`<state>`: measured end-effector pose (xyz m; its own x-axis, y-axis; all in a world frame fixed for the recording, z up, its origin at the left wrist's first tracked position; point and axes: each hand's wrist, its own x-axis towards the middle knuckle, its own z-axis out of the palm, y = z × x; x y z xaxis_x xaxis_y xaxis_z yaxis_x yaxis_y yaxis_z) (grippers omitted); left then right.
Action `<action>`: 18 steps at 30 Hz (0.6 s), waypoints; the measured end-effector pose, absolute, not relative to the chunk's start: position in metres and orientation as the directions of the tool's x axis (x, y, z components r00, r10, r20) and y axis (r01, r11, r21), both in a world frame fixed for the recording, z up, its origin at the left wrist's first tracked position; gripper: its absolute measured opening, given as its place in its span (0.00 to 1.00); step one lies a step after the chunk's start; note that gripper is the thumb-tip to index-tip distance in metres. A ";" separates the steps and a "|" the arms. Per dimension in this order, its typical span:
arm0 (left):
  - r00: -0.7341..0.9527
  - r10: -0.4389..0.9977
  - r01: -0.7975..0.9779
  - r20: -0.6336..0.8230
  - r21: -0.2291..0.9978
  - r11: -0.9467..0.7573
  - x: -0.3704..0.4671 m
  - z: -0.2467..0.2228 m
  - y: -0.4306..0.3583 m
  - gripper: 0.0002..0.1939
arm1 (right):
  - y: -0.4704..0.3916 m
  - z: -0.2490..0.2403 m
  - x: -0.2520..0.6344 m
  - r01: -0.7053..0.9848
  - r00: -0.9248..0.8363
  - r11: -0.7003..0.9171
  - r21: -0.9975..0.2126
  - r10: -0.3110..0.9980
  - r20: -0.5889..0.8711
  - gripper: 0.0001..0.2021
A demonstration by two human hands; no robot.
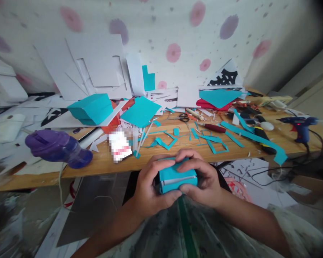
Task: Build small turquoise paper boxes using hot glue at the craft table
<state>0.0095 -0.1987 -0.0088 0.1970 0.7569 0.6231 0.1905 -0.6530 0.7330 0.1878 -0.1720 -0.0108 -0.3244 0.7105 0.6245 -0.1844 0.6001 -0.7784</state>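
A small turquoise paper box is between my two hands, just off the table's front edge. A pale strip runs along its near face, edged by turquoise above and below. My left hand wraps round the box's left end, thumb at the lower edge and fingers over the top. On the other side my right hand grips the right end, its thumb low on the front and its fingers on top. The far side of the box and its underside are hidden.
Turquoise paper offcuts, scissors and a red-handled tool lie on the wooden table. A blue glue gun stands right. Left are a purple bottle, a larger turquoise box and a phone.
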 end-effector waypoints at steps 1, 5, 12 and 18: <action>0.176 0.760 0.185 0.625 0.738 -0.649 0.012 -0.011 -0.200 0.25 | -0.174 -0.011 0.186 -0.175 -0.307 0.588 -0.790 0.730 0.611 0.10; 0.130 0.772 0.226 0.622 0.740 -0.634 0.019 -0.020 -0.205 0.22 | -0.180 -0.013 0.185 -0.173 -0.287 0.522 -0.835 0.785 0.549 0.07; 0.112 0.769 0.285 0.629 0.721 -0.631 0.026 -0.021 -0.210 0.21 | -0.183 -0.013 0.186 -0.238 -0.242 0.416 -0.877 0.850 0.469 0.04; 0.115 0.769 0.306 0.629 0.714 -0.630 0.030 -0.023 -0.209 0.20 | -0.185 -0.016 0.185 -0.358 -0.215 0.276 -0.892 0.905 0.366 0.08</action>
<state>0.0298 -0.2086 -0.0228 0.1151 0.7686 0.6292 0.3055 -0.6301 0.7139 0.1846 -0.1855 -0.0162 -0.2150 0.9054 0.3661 -0.3577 0.2758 -0.8922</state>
